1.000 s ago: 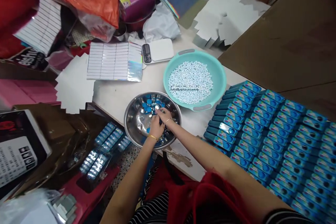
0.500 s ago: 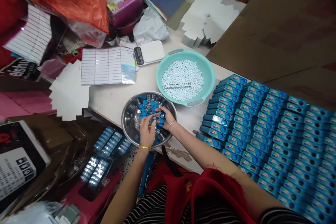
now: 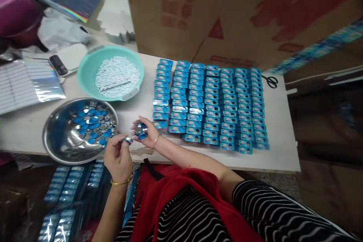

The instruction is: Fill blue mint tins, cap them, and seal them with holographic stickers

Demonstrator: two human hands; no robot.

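My left hand (image 3: 117,157) is closed, pinching one small round cap (image 3: 129,140) between thumb and fingers. My right hand (image 3: 149,132) is cupped around several blue-and-silver caps (image 3: 140,130), palm up, beside the nearest blue boxes. To the left stands a steel bowl (image 3: 56,136), where many loose caps (image 3: 92,123) lie, some blue side up and some silver side up. Both hands are just right of the bowl's rim. Rows of small blue boxes (image 3: 195,102) stand packed together on the table to the right, several with a dark round spot on top.
A turquoise basin (image 3: 87,79) of small pale pellets (image 3: 117,73) sits behind the bowl. A scale (image 3: 68,58) and silver sheets (image 3: 25,85) lie at left. Black scissors (image 3: 271,81) rest near the table's right end. A large carton (image 3: 227,11) rises behind the boxes.
My hands have come out of the steel bowl to its right, carrying caps. The view has turned right, showing the full rows of boxes and the scissors.
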